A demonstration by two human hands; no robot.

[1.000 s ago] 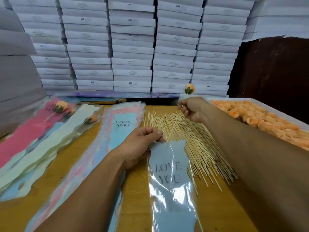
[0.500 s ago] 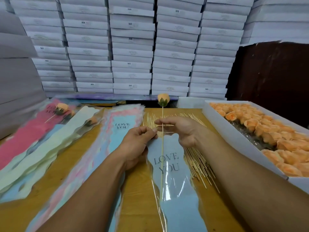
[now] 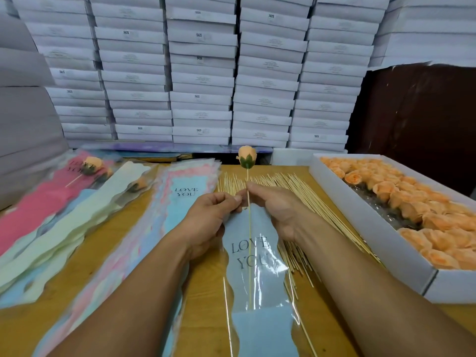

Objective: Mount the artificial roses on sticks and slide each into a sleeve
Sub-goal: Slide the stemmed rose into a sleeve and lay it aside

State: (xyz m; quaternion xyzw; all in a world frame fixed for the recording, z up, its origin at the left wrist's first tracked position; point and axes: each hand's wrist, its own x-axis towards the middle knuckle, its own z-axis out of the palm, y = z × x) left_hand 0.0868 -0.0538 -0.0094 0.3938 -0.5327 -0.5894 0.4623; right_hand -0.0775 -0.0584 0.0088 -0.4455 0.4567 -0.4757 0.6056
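An orange rose [image 3: 247,157] sits on top of a thin wooden stick [image 3: 249,253]. The stick runs down inside a clear sleeve [image 3: 257,284] with a blue "LOVE YOU" panel, lying on the wooden table. My right hand [image 3: 275,206] pinches the stick just above the sleeve's mouth. My left hand [image 3: 211,217] pinches the sleeve's top edge beside the stick. The rose head stays outside, above the sleeve.
A heap of loose sticks [image 3: 291,191] lies under my right hand. A white box of orange roses [image 3: 412,210] stands at the right. A stack of spare sleeves [image 3: 180,197] and finished sleeved roses [image 3: 90,166] lie at the left. White cartons [image 3: 201,73] are stacked along the back.
The stick has gone deeper into the sleeve, its tip now past the lettering. My right hand came down and left from the stick pile; the rose moved to the middle.
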